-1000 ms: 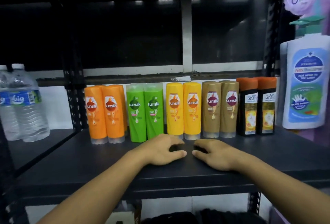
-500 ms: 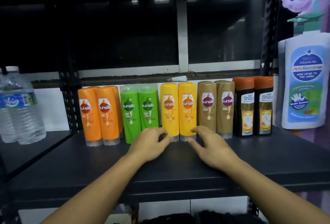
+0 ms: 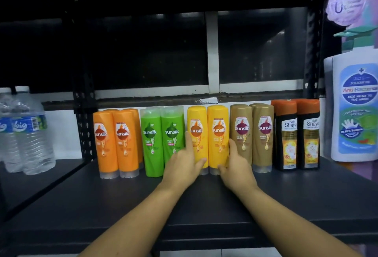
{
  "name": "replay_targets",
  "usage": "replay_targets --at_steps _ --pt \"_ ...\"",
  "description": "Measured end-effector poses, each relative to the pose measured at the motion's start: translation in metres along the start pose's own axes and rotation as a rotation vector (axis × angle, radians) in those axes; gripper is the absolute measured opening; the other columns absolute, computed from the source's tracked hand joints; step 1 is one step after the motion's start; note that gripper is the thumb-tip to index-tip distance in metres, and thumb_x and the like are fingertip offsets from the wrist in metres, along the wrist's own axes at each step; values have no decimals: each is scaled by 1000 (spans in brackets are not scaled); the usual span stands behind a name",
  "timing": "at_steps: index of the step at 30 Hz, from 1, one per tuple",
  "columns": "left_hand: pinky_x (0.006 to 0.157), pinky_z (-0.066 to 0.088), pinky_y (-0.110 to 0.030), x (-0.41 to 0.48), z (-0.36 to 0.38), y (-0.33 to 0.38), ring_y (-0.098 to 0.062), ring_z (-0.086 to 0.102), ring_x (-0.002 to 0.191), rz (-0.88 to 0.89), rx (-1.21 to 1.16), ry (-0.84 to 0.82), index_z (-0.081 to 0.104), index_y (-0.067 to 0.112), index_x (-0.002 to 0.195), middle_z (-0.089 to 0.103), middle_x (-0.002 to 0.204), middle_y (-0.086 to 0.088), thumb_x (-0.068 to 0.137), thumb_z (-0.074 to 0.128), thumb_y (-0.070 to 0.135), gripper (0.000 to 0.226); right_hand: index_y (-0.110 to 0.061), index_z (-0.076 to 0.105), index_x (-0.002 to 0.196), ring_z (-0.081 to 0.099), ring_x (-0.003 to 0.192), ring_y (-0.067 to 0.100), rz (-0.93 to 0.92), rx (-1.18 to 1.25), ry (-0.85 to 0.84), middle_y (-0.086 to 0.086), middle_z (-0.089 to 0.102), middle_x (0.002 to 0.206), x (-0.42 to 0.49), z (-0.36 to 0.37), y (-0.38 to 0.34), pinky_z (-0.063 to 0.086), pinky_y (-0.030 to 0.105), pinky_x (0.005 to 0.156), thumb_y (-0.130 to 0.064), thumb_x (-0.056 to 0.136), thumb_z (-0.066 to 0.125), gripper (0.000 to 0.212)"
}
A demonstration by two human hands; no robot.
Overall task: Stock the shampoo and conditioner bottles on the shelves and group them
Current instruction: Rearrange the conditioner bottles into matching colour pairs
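A row of bottles stands at the back of the dark shelf (image 3: 98, 197), grouped by colour: orange bottles (image 3: 116, 136), green bottles (image 3: 161, 134), two yellow bottles (image 3: 207, 119), brown bottles (image 3: 252, 130) and black bottles with orange caps (image 3: 296, 134). My left hand (image 3: 183, 166) presses the left side of the yellow pair, thumb across the front. My right hand (image 3: 235, 164) presses the right side of the pair, its fingers slipped between yellow and brown. Both yellow bottles stand upright on the shelf.
Clear water bottles (image 3: 30, 134) stand on the neighbouring shelf at the left, beyond a perforated black upright (image 3: 84, 125). A tall white pump bottle (image 3: 356, 109) stands at the right end. Another shelf board hangs dark overhead.
Both hands have moved from lying flat on the shelf front back to the yellow bottles and now clasp the pair from its two sides.
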State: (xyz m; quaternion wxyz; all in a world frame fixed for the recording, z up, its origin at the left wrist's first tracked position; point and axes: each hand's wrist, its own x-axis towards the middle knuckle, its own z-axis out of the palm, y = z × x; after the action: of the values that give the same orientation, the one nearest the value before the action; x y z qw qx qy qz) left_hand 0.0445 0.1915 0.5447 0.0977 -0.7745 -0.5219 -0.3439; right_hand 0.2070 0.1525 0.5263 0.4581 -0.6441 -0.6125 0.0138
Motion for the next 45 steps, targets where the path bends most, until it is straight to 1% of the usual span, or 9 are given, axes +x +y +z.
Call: replay_targets --at_steps 7,14,21,25,28,34,39,42,45 --pt "73 51 -39 1 11 -6 -29 69 93 26 -6 28 -19 18 160 69 106 -6 99 62 42 104 -14 10 159 64 110 31 -3 -114 -25 11 63 123 5 6 2 49 39 91 -19 98 59 78" --pt "71 53 -39 1 14 -6 -28 70 88 63 34 55 -24 20 159 68 102 -5 98 63 42 109 -16 48 127 62 106 28 15 -162 43 7 59 113 11 9 6 51 38 86 -19 93 65 38" --pt "66 52 -34 2 13 -4 -24 70 86 62 73 72 -23 20 159 68 99 -3 98 64 44 109 -15 49 117 64 101 30 26 -151 67 7 63 109 11 10 6 50 38 81 -18 93 65 29" --pt "67 52 -37 -2 9 -2 -25 71 90 52 96 77 -17 24 161 65 108 -1 98 61 49 103 -18 48 108 65 95 28 29 -171 81 4 64 102 8 9 5 53 38 77 -21 94 64 22" --pt "68 52 -36 -7 5 -1 -24 70 97 131 93 85 6 27 162 61 120 2 100 55 50 82 -19 50 107 66 91 24 12 -202 77 1 64 99 3 6 3 56 39 75 -27 94 63 19" --pt "82 52 -42 -16 8 -3 -23 60 108 464 -12 -232 56 21 128 60 114 1 103 46 41 33 -23 59 113 66 101 24 18 -364 -146 -1 68 109 -20 -18 4 55 38 77 -43 96 57 26" --pt "107 46 -37 -16 7 10 -15 55 129 513 -167 -468 58 25 143 61 143 7 103 49 49 48 -23 68 115 62 105 16 -36 -447 -449 -2 69 118 -45 -71 25 53 38 93 -51 98 51 37" --pt "112 43 -38 -13 3 36 -14 50 137 524 -114 -589 51 30 150 53 153 9 101 48 58 56 -21 58 137 54 125 16 -40 -474 -595 -3 58 139 -54 -108 30 44 36 106 -48 103 46 44" --pt "113 40 -37 -11 8 63 -17 45 142 510 -71 -677 42 32 155 45 159 9 97 46 68 68 -23 55 139 54 124 16 27 -513 -630 -2 57 140 -51 -131 39 43 37 106 -51 103 45 46"
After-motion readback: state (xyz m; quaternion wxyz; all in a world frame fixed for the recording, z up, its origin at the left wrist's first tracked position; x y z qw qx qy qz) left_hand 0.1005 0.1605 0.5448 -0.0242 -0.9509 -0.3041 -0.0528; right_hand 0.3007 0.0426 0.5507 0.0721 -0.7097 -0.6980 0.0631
